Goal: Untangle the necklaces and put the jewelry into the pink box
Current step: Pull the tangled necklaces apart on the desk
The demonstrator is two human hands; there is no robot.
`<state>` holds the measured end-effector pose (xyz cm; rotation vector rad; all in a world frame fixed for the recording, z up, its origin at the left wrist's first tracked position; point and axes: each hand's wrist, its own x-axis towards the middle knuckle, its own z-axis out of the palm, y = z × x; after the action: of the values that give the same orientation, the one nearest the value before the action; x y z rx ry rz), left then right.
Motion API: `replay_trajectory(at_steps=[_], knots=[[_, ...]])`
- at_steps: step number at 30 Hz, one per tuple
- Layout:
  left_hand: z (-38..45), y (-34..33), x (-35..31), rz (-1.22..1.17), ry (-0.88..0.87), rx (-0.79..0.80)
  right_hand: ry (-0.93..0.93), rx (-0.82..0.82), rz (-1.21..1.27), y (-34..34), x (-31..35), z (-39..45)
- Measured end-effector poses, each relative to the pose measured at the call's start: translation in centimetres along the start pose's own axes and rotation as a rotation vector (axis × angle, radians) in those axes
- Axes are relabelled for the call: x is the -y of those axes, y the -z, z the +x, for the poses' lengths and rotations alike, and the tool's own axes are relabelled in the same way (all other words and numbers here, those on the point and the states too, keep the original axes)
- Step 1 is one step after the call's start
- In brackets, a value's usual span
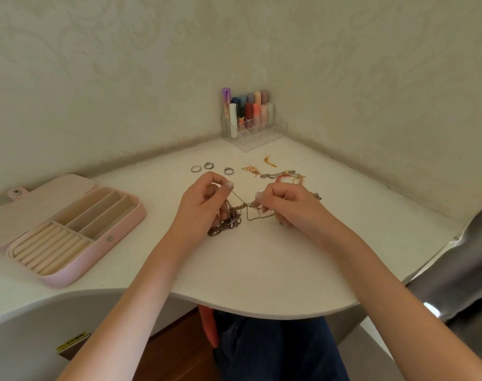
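Note:
A knot of thin gold and dark necklace chains (235, 215) lies on the white table between my hands. My left hand (204, 202) pinches one fine chain and lifts it off the heap. My right hand (286, 204) pinches another strand, so the chain runs taut between the two. The pink box (77, 261) stands open at the left, with ring rolls in front and long compartments behind; nothing lies in it. Three rings (211, 167), gold earrings (262, 166) and bracelets (285, 176) lie behind my hands.
A clear organiser (252, 133) full of coloured lipsticks fills the wall corner. The table's curved front edge (262, 312) runs just above my lap. A grey shiny object (465, 270) stands at the right.

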<state>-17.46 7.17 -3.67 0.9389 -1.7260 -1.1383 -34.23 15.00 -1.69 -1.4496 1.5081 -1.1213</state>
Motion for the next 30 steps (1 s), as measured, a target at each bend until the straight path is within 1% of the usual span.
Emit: replay_trajectory(at_steps=[5, 9, 10, 12, 16, 19, 21, 25, 30], knots=[[0.1, 0.0, 0.0, -0.019, -0.040, -0.050, 0.039, -0.019, 0.052, 0.0, -0.1, 0.2], [0.2, -0.3, -0.3, 0.100, -0.100, -0.136, 0.063, -0.009, 0.109, 0.0, -0.1, 0.3], [0.1, -0.4, -0.5, 0.072, -0.089, -0.119, 0.064, -0.006, 0.118, 0.0, -0.1, 0.3], [-0.1, -0.8, -0.7, -0.010, -0.056, -0.032, 0.065, 0.001, 0.145, 0.0, 0.0, 0.3], [-0.7, -1.3, -0.9, -0.013, -0.025, 0.130, 0.071, -0.011, 0.179, 0.1, 0.1, 0.3], [-0.8, -0.9, -1.2, -0.133, 0.050, 0.211, 0.068, -0.022, 0.185, 0.2, 0.1, 0.3], [-0.8, -0.7, -1.4, -0.157, 0.077, 0.243, 0.058, -0.031, 0.193, 0.2, 0.1, 0.3], [-0.8, -0.4, -1.4, -0.115, 0.046, 0.283, 0.049, -0.015, 0.202, 0.2, -0.1, 0.3], [-0.8, -0.3, -1.3, -0.048, 0.030, 0.275, -0.002, 0.014, 0.194, 0.1, -0.3, 0.3]])
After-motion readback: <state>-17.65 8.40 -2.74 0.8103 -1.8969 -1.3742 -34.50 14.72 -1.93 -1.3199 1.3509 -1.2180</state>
